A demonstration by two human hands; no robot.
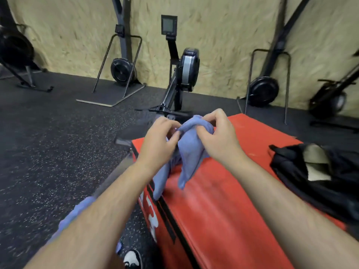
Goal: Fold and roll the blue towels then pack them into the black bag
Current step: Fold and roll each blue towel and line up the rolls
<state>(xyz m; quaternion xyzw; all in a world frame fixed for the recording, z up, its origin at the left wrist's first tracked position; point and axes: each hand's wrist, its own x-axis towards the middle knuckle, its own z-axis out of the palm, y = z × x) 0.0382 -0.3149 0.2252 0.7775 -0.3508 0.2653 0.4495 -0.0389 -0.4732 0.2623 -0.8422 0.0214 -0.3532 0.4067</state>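
A blue towel (pixel 189 152) hangs bunched between both hands above the red padded box (pixel 223 200). My left hand (pixel 157 140) pinches its upper left edge. My right hand (pixel 219 138) grips the top fold with curled fingers. The towel's two loose ends droop onto the box's top and left edge. The black bag (pixel 318 179) lies open on the right side of the box, showing a pale lining. More blue cloth (pixel 77 214) shows under my left forearm, partly hidden.
A rowing machine (pixel 182 78) stands just beyond the box. Ski machines with flywheels (pixel 121 70) line the chipboard wall. Dark speckled rubber floor (pixel 48 142) spreads to the left. A black-and-white shoe (pixel 133 259) shows at the bottom.
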